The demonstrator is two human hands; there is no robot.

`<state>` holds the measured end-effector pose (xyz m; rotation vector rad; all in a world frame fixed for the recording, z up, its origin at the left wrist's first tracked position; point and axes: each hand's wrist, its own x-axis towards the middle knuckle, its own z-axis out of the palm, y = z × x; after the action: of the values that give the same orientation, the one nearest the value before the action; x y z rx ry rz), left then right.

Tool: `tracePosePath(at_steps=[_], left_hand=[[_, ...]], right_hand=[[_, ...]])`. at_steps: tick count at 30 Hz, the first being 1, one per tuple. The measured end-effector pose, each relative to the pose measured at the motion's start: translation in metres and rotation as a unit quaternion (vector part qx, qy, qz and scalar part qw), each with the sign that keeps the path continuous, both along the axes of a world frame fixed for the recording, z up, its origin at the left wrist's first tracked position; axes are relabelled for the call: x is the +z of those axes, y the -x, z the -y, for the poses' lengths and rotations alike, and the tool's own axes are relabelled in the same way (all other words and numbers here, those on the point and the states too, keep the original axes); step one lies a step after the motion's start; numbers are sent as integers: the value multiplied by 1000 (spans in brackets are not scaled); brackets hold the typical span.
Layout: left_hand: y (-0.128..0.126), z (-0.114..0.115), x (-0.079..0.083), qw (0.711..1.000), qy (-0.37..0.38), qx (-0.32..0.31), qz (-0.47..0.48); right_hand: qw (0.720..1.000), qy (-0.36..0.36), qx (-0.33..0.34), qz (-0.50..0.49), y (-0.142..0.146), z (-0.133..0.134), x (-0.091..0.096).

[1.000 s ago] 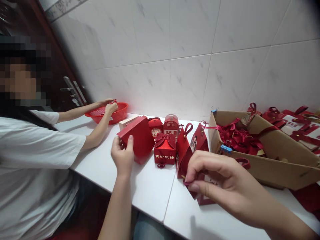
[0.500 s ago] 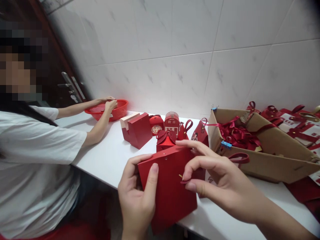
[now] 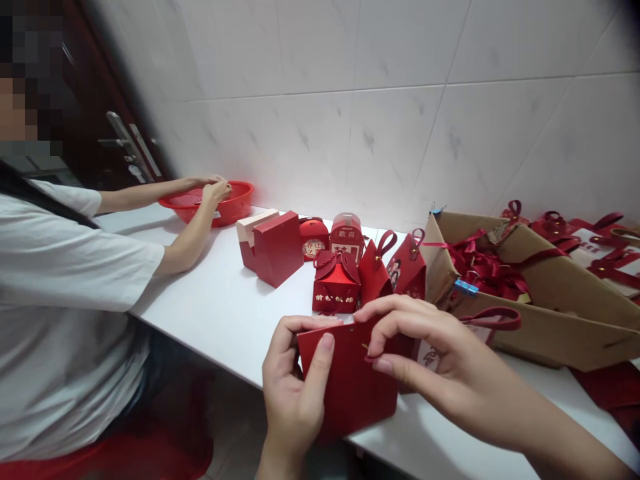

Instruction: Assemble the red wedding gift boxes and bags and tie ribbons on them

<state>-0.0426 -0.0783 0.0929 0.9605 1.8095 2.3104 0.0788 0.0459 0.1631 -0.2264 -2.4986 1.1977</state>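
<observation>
Hands half-curled at red box

A white table lines the grey-veined tile wall.

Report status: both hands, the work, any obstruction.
Left grip on red box, thumb on near face. Right grip pinching dark red strip by that face, contact unclear. Lettered box close beyond; nothing seen blocking.

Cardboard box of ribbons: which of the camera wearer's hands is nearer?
Right. The right hand is in front and left of the cardboard box; the left hand is farther left, holding a red box.
</observation>
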Motion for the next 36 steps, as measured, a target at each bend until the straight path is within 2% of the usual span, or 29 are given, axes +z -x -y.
tracePosePath(at_steps=[4,9,16,24,36], left_hand=[[0,0,-3,999,-5,25,-22],[0,1,-9,997,-24,5,-72],[2,4,-19,992,-53,-12,-116],[0,6,-17,987,-72,0,-146],[-4,6,-15,981,-87,27,-170]], right_hand=[[999,-20,-19,-40,5,3,-6],[995,-54,-39,-73,10,6,-14],[996,-28,-40,-74,7,10,-16],[989,-87,-43,-111,6,13,-17],[979,-118,-34,-161,7,14,-17]])
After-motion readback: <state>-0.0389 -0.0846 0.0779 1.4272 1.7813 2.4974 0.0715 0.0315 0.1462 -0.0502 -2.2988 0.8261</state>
